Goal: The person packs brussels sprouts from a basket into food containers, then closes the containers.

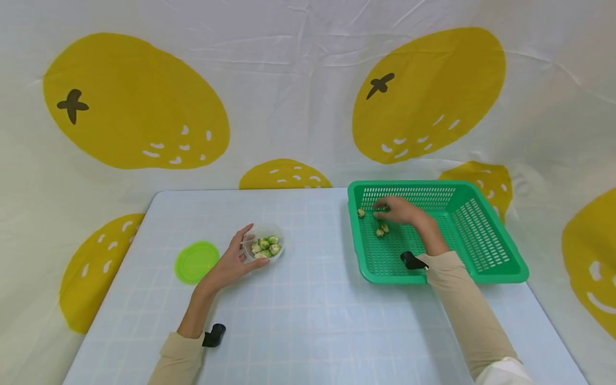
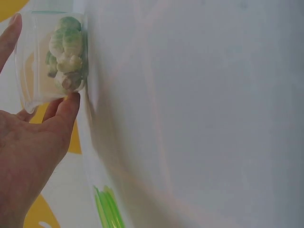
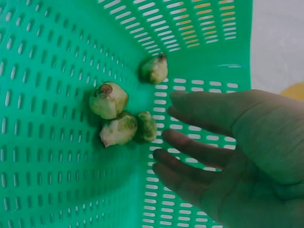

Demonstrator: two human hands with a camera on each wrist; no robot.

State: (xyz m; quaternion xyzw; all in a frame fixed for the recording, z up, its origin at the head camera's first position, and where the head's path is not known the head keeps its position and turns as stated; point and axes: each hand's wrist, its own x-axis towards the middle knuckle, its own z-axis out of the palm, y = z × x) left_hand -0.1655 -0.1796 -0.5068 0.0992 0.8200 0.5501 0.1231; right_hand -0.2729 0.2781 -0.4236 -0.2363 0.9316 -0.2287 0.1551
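My left hand [image 1: 234, 263] grips a clear plastic tub [image 1: 247, 241], its thumb and fingers on opposite sides of the wall. Several Brussels sprouts [image 1: 264, 247] lie at the bottom of the tub, and in the left wrist view the sprouts [image 2: 71, 42] show through its side. Inside the green basket [image 1: 364, 272], my right hand [image 1: 399, 209] is near the far left corner. Fingers slightly bent and spread, it holds nothing in the right wrist view. Close to its fingertips are several loose sprouts [image 3: 109, 100], with one sprout [image 3: 156, 70] a little apart.
A round bright green lid [image 1: 196, 262] lies on the table left of the tub. The table [image 1: 308, 315] has a pale checked cloth. Behind it hangs a white curtain [image 1: 289, 107] with large yellow fruit prints. The basket's slotted walls rise around the right hand.
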